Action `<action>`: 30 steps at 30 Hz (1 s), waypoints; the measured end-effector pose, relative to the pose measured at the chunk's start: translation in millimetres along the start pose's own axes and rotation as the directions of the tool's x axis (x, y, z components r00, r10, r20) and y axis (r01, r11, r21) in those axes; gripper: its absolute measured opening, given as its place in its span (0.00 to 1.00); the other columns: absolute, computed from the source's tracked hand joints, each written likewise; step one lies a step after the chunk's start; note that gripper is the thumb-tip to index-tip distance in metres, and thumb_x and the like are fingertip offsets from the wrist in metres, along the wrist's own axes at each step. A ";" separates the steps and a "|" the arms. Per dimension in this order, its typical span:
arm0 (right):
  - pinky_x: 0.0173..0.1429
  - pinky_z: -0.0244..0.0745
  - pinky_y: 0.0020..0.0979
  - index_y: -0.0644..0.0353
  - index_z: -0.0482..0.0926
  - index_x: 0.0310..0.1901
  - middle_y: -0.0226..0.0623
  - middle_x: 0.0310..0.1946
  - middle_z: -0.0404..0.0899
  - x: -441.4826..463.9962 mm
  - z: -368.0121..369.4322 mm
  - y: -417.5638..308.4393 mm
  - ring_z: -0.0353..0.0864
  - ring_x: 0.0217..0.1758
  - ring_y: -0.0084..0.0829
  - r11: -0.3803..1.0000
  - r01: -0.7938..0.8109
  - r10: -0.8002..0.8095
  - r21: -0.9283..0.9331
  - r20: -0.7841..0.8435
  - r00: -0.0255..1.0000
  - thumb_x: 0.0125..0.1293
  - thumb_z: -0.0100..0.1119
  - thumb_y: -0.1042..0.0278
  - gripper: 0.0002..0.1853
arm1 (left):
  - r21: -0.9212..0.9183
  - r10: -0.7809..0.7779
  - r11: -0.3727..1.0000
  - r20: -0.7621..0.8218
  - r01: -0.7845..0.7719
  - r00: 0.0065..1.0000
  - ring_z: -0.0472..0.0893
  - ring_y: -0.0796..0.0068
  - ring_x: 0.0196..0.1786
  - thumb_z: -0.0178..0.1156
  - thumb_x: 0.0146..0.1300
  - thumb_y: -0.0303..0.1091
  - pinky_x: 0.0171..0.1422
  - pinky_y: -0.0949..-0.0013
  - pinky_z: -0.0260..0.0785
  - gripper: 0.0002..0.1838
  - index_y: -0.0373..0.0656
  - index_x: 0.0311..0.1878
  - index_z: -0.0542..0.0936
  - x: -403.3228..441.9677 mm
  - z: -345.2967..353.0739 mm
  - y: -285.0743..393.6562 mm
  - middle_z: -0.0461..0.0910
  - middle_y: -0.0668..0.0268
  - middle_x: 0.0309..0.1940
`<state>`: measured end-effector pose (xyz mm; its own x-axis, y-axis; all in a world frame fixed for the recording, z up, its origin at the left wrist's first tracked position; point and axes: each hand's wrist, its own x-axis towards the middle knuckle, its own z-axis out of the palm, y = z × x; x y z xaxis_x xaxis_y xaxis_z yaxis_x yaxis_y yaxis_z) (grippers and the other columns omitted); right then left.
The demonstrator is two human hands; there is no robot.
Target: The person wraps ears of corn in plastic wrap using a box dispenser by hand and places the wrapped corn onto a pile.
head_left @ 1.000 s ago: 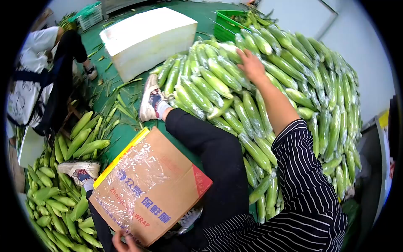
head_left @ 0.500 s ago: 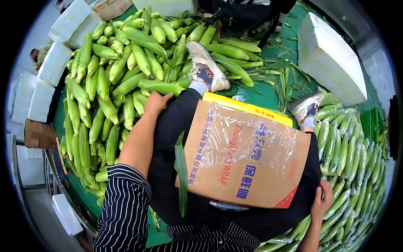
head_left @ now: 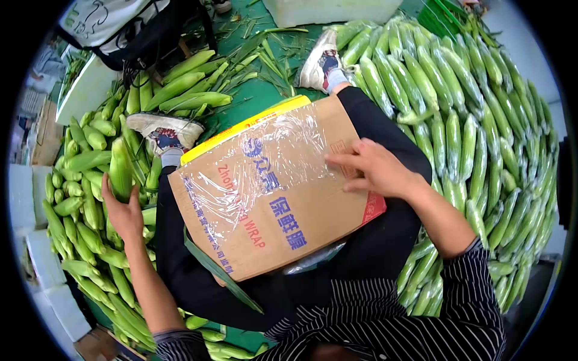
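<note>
While the left hand (head_left: 124,215) clasps an ear of corn (head_left: 121,168), its long axis pointing forward, left of the cardboard box (head_left: 265,192), the farther right hand (head_left: 383,169), fingers apart, is over the box.

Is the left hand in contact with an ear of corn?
Touching. The head view shows the left hand holding the lower end of a green corn ear between thumb and fingers.
</note>
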<state>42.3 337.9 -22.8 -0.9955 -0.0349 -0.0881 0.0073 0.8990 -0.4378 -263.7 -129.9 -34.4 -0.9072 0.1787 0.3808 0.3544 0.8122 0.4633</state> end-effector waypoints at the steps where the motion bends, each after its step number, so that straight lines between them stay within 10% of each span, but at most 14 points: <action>1: 0.58 0.72 0.46 0.45 0.81 0.68 0.38 0.46 0.81 11.6 3.5 -2.8 0.79 0.53 0.42 0.999 0.007 -0.008 -0.033 -0.030 1.000 0.62 0.75 0.60 0.30 | -0.274 -0.049 0.960 0.028 0.055 0.998 0.78 0.46 0.67 0.74 0.59 0.28 0.72 0.52 0.71 0.38 0.41 0.74 0.71 -13.0 -7.3 38.6 0.80 0.52 0.61; 6: 0.43 0.76 0.43 0.54 0.88 0.47 0.38 0.31 0.84 27.5 42.3 15.6 0.84 0.36 0.40 0.973 0.224 -0.233 -0.063 -0.293 0.927 0.69 0.69 0.61 0.10 | -0.235 0.429 0.903 0.457 -0.359 0.780 0.79 0.45 0.65 0.71 0.60 0.31 0.70 0.52 0.72 0.32 0.43 0.70 0.77 -72.5 39.0 223.0 0.79 0.51 0.63; 10: 0.52 0.83 0.42 0.62 0.86 0.47 0.43 0.39 0.88 -8.6 31.9 12.4 0.89 0.45 0.45 0.787 -0.060 0.377 0.614 -0.402 0.835 0.74 0.64 0.65 0.09 | -0.118 0.557 0.817 0.416 -0.565 0.719 0.79 0.50 0.62 0.72 0.61 0.44 0.67 0.51 0.73 0.37 0.47 0.74 0.75 -82.6 77.3 211.2 0.81 0.56 0.60; 16: 0.64 0.78 0.45 0.61 0.78 0.65 0.46 0.54 0.85 87.5 22.9 -19.2 0.84 0.59 0.47 0.966 0.250 -0.202 0.071 -0.399 0.894 0.68 0.71 0.57 0.28 | -0.211 0.603 0.788 0.452 -0.579 0.657 0.78 0.47 0.64 0.76 0.55 0.50 0.71 0.48 0.68 0.40 0.47 0.71 0.78 -52.5 94.5 204.1 0.81 0.55 0.59; 19: 0.64 0.76 0.48 0.59 0.74 0.70 0.47 0.54 0.82 124.7 42.9 -21.9 0.81 0.61 0.50 0.941 0.321 -0.338 -0.110 -0.222 0.914 0.60 0.75 0.50 0.39 | -0.321 0.500 0.844 0.182 -0.430 0.847 0.75 0.45 0.67 0.78 0.53 0.53 0.74 0.47 0.66 0.41 0.46 0.69 0.79 -81.2 59.9 180.7 0.81 0.53 0.60; 22: 0.57 0.77 0.47 0.53 0.75 0.70 0.41 0.45 0.81 129.7 55.5 -5.9 0.81 0.54 0.46 0.907 0.381 -0.421 -0.182 -0.334 0.843 0.55 0.78 0.46 0.42 | 0.122 0.192 0.937 0.606 -0.329 0.772 0.77 0.42 0.65 0.80 0.51 0.54 0.70 0.47 0.69 0.41 0.51 0.69 0.81 -125.4 13.6 124.3 0.80 0.51 0.59; 25: 0.52 0.78 0.46 0.51 0.78 0.68 0.41 0.39 0.81 125.4 40.5 -10.1 0.83 0.48 0.45 0.894 0.444 -0.437 -0.059 -0.325 0.838 0.55 0.79 0.47 0.39 | 0.276 0.228 0.901 0.357 -0.335 0.906 0.82 0.57 0.39 0.71 0.61 0.38 0.49 0.53 0.73 0.16 0.53 0.53 0.88 -133.0 6.4 100.8 0.80 0.65 0.31; 28: 0.46 0.79 0.46 0.52 0.78 0.68 0.41 0.37 0.81 112.4 31.2 -9.2 0.84 0.43 0.46 0.886 0.443 -0.464 -0.139 -0.211 0.861 0.58 0.76 0.44 0.38 | 0.220 0.258 0.938 0.074 -0.268 0.963 0.81 0.56 0.30 0.66 0.64 0.30 0.38 0.57 0.73 0.09 0.51 0.46 0.87 -147.8 7.5 91.7 0.80 0.69 0.26; 30: 0.45 0.81 0.47 0.53 0.78 0.68 0.42 0.39 0.83 85.2 26.9 -22.6 0.86 0.42 0.49 0.914 0.383 -0.388 -0.130 -0.013 0.921 0.61 0.73 0.37 0.39 | -0.164 0.125 0.975 -0.141 -0.148 0.982 0.87 0.53 0.36 0.62 0.66 0.26 0.41 0.55 0.78 0.12 0.47 0.51 0.87 -158.8 10.5 98.6 0.87 0.60 0.35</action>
<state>-40.1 302.9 -44.5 -0.9213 -0.3757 0.1000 -0.3874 0.8654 -0.3178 -87.0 -72.4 -57.6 -0.8147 0.1985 0.5448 0.5168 0.6748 0.5269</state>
